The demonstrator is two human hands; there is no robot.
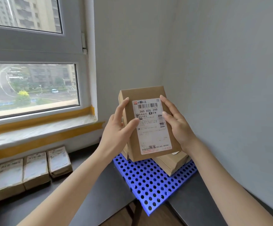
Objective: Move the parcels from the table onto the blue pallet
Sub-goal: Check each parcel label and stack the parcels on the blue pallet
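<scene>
Held parcel [150, 123] white shipping label [152, 126] reads "360 H35 Z99", barcode above, "淘宝" at bottom

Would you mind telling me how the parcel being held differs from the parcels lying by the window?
The held parcel is lifted above the blue pallet, gripped by the left hand and the right hand; the three window parcels lie flat on the table, side by side. The held one's label reads sharply; theirs are blurred. All are brown cardboard with white labels.

Matt cardboard parcel [148, 123]; perforated glossy plastic pallet [150, 181].
</scene>
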